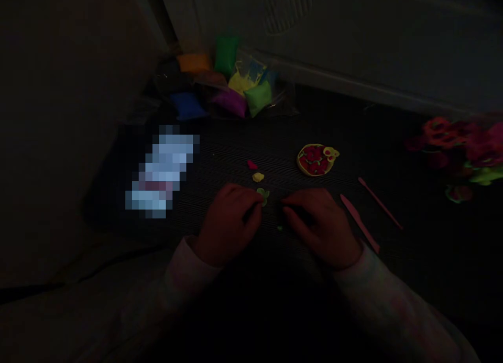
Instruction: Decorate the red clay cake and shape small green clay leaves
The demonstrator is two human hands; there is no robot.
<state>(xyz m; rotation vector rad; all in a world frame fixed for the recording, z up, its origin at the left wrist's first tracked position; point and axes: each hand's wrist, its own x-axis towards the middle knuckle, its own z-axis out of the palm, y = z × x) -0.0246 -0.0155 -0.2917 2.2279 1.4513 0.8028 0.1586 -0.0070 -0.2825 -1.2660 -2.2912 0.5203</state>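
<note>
My left hand (231, 221) is closed, thumb and forefinger drawn together at a light green clay piece with rounded lobes (263, 197). Opposite it, my right hand (324, 224) has its thumb and forefinger close together over the dark table; whatever they hold, if anything, is too dark to make out. Between the hands lies a tiny green clay bit (279, 228). Just beyond my left fingers are a yellow clay lump (258, 177) and a small red clay piece (252, 165). A round clay piece with a yellow rim and red flowers (314, 161) sits farther off.
Right of my right hand lie a pink plastic knife (359, 221) and a thin pink tool (379, 201). Bagged coloured clay packs (228, 101) are at the back. A lit, blurred-out screen (165, 169) is at left, colourful flower-like shapes (467, 143) at right.
</note>
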